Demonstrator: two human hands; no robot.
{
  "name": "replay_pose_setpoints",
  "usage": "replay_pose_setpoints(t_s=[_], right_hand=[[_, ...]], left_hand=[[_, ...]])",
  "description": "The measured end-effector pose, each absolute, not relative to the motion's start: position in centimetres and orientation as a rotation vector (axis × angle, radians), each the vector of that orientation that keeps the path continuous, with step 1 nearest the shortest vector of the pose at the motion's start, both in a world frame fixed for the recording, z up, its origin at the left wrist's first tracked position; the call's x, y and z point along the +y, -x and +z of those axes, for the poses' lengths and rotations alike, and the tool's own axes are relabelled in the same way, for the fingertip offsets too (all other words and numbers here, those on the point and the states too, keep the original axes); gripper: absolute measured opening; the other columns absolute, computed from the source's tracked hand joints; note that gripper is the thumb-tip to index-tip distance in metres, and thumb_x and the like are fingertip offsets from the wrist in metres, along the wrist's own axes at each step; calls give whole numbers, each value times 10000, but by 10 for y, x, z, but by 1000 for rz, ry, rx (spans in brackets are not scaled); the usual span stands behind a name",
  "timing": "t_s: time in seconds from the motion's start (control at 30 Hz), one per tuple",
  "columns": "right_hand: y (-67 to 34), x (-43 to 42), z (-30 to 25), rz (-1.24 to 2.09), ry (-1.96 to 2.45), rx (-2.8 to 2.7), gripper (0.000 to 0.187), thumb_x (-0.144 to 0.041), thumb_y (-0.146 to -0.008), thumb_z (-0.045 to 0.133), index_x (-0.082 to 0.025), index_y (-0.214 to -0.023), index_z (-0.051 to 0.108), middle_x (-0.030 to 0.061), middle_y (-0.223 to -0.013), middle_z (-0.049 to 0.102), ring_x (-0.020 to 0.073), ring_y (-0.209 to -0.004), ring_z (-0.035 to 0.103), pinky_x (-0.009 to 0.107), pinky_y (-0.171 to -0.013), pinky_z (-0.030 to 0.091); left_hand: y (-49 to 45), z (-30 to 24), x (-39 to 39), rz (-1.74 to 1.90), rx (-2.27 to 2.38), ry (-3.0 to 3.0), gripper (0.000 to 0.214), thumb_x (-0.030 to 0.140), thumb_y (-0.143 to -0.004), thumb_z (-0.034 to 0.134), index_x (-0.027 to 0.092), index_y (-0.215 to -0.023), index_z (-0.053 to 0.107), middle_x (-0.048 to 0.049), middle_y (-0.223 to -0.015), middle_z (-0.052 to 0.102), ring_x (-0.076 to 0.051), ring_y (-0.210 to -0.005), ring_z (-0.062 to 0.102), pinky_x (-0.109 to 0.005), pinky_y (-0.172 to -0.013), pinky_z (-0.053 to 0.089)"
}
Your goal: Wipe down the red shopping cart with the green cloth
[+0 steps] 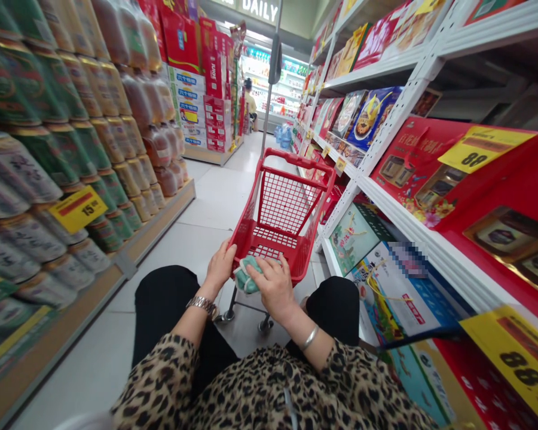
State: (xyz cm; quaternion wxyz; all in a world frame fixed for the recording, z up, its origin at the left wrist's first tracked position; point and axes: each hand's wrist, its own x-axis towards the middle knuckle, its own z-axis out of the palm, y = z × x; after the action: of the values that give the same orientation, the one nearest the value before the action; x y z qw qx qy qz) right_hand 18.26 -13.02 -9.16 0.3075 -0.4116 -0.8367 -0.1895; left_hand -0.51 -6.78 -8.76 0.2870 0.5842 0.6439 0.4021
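A small red shopping cart (pixel 275 239) with a mesh basket stands on the floor between my knees. My left hand (pixel 220 266) is closed round the near left corner of its rim. In my right hand (pixel 273 286) is a folded green cloth (pixel 247 276) with pale edges, pressed against the near rim of the cart. My right fingers lie over the cloth and hide part of it. Several bars of the cart's bottom show, with nothing lying on them that I can make out. Its red handle (pixel 298 160) is at the far end.
Stacked drink packs (pixel 67 143) line the left side on a low platform (pixel 130 260). White shelves (pixel 385 197) with red gift boxes (pixel 434 173) run close along the right. Pale floor tiles (pixel 206 203) lead to a person (pixel 250 104) near lit coolers. A thin pole (pixel 271 89) rises beyond the cart.
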Motion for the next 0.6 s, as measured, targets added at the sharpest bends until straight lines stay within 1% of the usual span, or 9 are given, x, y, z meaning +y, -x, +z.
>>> replay_pose_setpoints(t_s=[0.13,0.2,0.33,0.47,0.6], right_hand=[[-187,-139,-87,-541,1037,-2222,333,-182,-984,622,-322,-1281,672,33,-1332,709,206,-1207,574,489,-1248,184],[-194,-145,-85,-538,1043,-2229,343,-173,-978,628,-325,-1282,671,31,-1335,708,202,-1204,580,491,-1251,183],[-214,-157,-82,-495,1074,-2207,393,-114,-952,621,-323,-1281,673,34,-1346,704,201,-1196,589,495,-1251,189],[-238,-165,-80,-470,1103,-2188,454,-58,-925,584,-322,-1284,672,32,-1341,707,200,-1214,591,486,-1249,196],[-258,-167,-78,-458,1105,-2196,497,-33,-900,559,-329,-1283,673,18,-1346,707,198,-1247,585,486,-1261,166]], left_hand=[[13,-87,-72,1085,1691,-1568,620,470,-928,322,154,-1392,587,-130,-1337,700,-289,-1221,649,-424,-1075,486],[16,-86,-74,1081,1689,-1570,620,478,-926,331,165,-1395,589,-122,-1332,705,-289,-1219,652,-425,-1083,479],[21,-84,-78,1055,1699,-1568,595,488,-927,353,210,-1385,611,-88,-1309,723,-284,-1194,665,-420,-1080,480],[24,-84,-77,1043,1712,-1564,601,503,-920,361,211,-1373,627,-92,-1335,711,-293,-1208,658,-420,-1085,476],[24,-84,-77,1026,1739,-1565,568,495,-920,383,232,-1347,650,-86,-1293,731,-292,-1178,672,-419,-1065,490]])
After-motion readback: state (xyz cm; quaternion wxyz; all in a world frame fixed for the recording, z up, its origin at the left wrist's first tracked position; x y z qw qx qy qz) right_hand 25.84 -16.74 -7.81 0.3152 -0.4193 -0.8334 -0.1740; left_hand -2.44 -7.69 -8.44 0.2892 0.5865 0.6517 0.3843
